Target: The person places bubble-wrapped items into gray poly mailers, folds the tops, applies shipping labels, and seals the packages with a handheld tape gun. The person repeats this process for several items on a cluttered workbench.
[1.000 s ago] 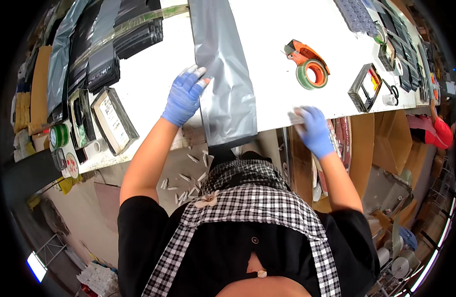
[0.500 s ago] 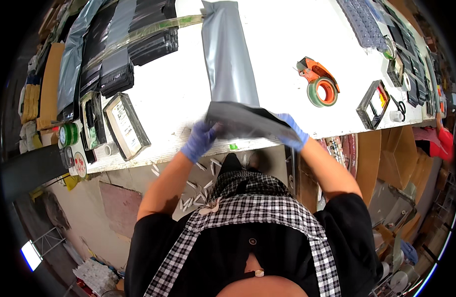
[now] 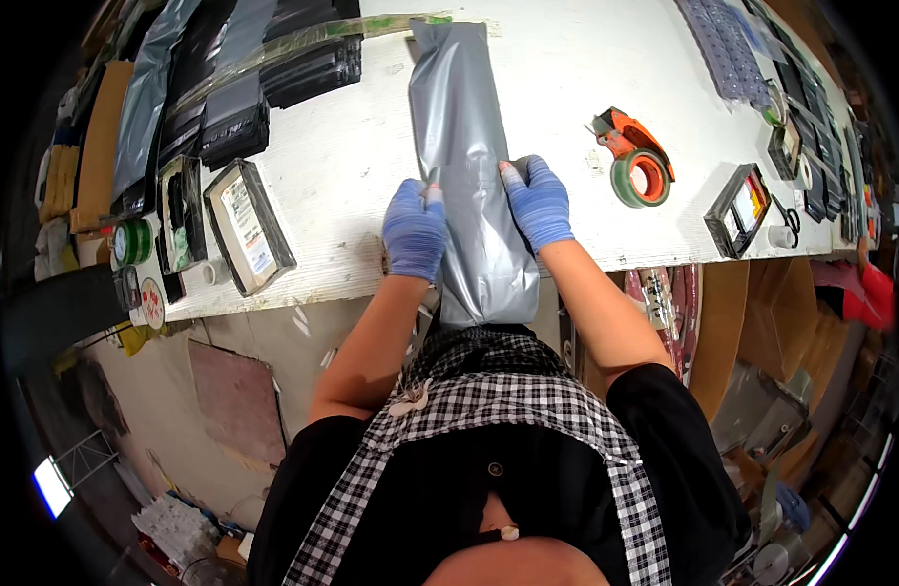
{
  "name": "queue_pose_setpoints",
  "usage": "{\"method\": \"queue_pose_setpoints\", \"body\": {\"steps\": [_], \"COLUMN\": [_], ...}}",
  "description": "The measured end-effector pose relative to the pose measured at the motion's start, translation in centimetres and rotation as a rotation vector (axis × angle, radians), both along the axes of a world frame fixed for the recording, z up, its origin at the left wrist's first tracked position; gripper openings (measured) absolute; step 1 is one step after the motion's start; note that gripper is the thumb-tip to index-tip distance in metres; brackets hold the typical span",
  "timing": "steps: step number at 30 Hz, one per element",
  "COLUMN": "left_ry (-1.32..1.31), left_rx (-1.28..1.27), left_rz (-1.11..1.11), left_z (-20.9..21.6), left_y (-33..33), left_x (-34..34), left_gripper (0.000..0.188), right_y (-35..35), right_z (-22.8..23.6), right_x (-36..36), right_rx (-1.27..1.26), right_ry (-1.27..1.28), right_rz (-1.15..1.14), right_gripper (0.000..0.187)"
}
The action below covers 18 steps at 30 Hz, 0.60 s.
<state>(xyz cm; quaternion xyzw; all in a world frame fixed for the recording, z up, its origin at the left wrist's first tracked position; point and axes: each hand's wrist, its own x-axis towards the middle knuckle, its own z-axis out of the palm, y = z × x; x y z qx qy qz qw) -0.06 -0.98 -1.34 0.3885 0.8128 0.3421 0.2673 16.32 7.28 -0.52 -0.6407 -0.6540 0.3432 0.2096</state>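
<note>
Along the two long edges of a grey plastic mailing bag, a person's blue-gloved hands are holding the film, the left hand at one side and the right hand at the other. Both are closing on it with thumbs at the edges; the lower fingers are mostly hidden, so how firmly they are gripping underneath is hard to tell. The bag is lying lengthwise on the white worktable, its near end hanging past the front edge, just before the checked apron. If both hands were slackening, that overhang could be dragging the bag floorward. The film is creasing around the hands, so uneven pulling could be skewing or stretching it. Its far end is resting near a strip of tape crossing the stacked black bags; a forward push could be snagging a corner there. Rightward, an orange tape dispenser is sitting apart, where a wide right-hand sweep could be knocking it.
</note>
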Motion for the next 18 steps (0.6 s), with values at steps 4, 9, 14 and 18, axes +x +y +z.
{"method": "queue_pose_setpoints", "body": {"steps": [4,9,14,18], "left_ry": [0.763,0.309,0.442,0.607], "left_rx": [0.323,0.245,0.438,0.208], "left_rz": [-0.008,-0.469,-0.239,0.140], "left_z": [0.9,-0.7,5.2,6.7], "left_y": [-0.1,-3.4,-5.7,-9.3], "left_x": [1.3,2.0,-6.0,-18.5], "left_gripper": [0.023,0.050,0.041,0.025], "right_y": [-0.5,-5.1,-5.0,-5.4], "right_z": [-2.6,-0.1,-1.0,2.8], "right_x": [0.9,0.3,1.5,1.4], "right_rx": [0.515,0.244,0.360,0.454], "right_ry": [-0.290,0.199,0.052,0.063], "right_rz": [-0.057,0.455,0.431,0.474], "right_gripper": [0.055,0.085,0.082,0.069]}}
